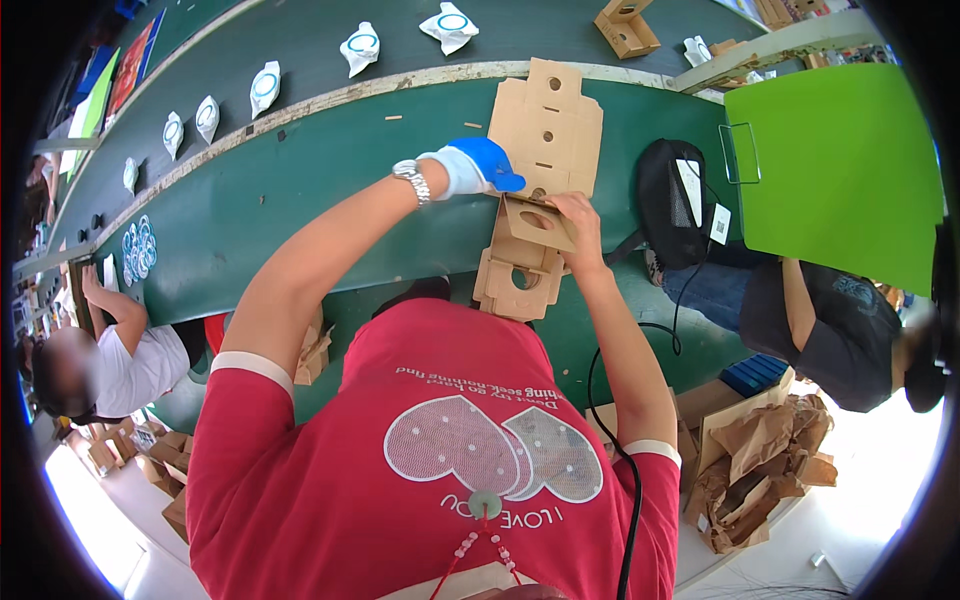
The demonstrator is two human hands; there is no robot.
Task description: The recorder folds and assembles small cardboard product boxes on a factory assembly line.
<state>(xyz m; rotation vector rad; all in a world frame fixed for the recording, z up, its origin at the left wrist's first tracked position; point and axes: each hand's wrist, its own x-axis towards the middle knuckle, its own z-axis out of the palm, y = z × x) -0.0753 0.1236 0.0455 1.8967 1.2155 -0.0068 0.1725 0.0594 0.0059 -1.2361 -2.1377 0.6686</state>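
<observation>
My left hand (478, 167) wears a white glove with a blue palm. Its fingers are bent together at the upper left edge of a partly folded cardboard box (541, 226), pinching it there. My bare right hand (582, 228) grips the box's right side, thumb and fingers closed on the raised panel. That panel has an oval cutout, and a lower part (497, 284) with a round hole hangs over the table's near edge. Just beyond lies a flat die-cut cardboard sheet (570, 115) with holes and slots; where it meets the box is partly hidden by my hands.
Beyond the green table (330, 190) runs a dark conveyor belt (300, 50) carrying white bagged items (360, 48) and an open cardboard box (627, 32). A black bag (668, 190) and a green board (830, 160) stand right. Co-workers sit at both sides.
</observation>
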